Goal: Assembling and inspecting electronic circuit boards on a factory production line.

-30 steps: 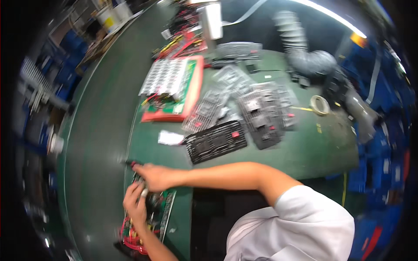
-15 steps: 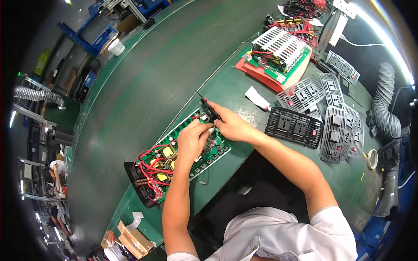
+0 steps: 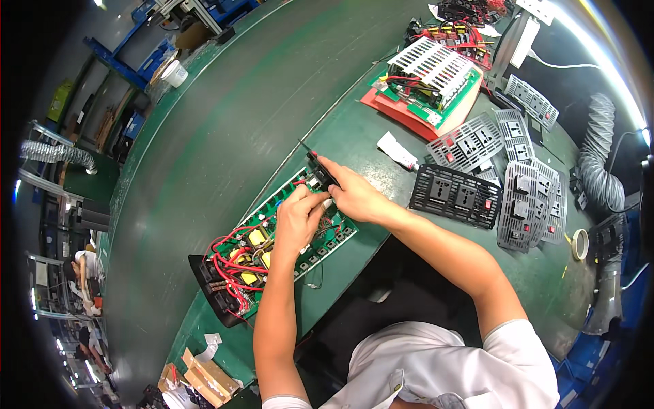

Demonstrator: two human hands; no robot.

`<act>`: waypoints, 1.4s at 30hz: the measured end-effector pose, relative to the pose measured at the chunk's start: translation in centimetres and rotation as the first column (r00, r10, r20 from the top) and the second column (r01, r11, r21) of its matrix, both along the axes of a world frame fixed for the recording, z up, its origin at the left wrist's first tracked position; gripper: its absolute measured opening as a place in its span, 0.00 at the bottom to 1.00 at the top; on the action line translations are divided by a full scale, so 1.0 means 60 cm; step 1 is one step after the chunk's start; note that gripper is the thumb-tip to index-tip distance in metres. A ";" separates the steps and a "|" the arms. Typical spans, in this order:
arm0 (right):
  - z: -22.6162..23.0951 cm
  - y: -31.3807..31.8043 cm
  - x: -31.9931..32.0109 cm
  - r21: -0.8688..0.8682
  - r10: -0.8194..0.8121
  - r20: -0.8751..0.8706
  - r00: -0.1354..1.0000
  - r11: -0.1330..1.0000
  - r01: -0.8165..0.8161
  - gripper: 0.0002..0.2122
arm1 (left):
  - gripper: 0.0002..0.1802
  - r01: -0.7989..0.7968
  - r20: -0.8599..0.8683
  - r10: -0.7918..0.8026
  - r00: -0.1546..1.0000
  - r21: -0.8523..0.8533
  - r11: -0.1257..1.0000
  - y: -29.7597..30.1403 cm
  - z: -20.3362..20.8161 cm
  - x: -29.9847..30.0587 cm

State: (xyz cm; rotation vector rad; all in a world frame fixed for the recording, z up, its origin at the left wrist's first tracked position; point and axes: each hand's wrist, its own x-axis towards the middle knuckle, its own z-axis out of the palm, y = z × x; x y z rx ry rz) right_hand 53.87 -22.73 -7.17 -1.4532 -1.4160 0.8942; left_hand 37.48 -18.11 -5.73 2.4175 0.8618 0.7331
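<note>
Here we list: long green circuit board (image 3: pixel 264 219), red wires (image 3: pixel 231 269) looped. Right hand (image 3: pixel 357 196), curled on flat black panel (image 3: pixel 319 170), far end. Left hand (image 3: pixel 298 215), fingertips bunched, any contents hidden.

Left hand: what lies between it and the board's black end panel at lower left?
In the head view, yellow components and looping red wires lie between the left hand and the black end panel.

We have the circuit board (image 3: pixel 257 237) on the bench (image 3: pixel 518 286), with the tube (image 3: pixel 396 150) to its right. Further right lie our socket panels (image 3: pixel 455 195), then a tape roll (image 3: pixel 580 245).
</note>
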 end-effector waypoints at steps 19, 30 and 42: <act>-0.007 0.002 -0.007 -0.062 -0.031 -0.085 0.996 0.998 0.026 0.37 | 0.04 0.154 -0.091 -0.146 0.985 0.091 0.984 0.023 -0.017 0.004; -0.001 0.004 -0.006 -0.069 0.002 -0.056 0.998 0.998 -0.006 0.39 | 0.07 0.119 -0.078 -0.119 0.990 -0.005 0.993 0.026 -0.009 0.011; -0.024 0.021 -0.014 -0.042 -0.017 -0.053 0.998 0.999 0.015 0.39 | 0.16 0.168 -0.389 -0.175 0.904 -0.053 0.984 -0.103 0.084 0.032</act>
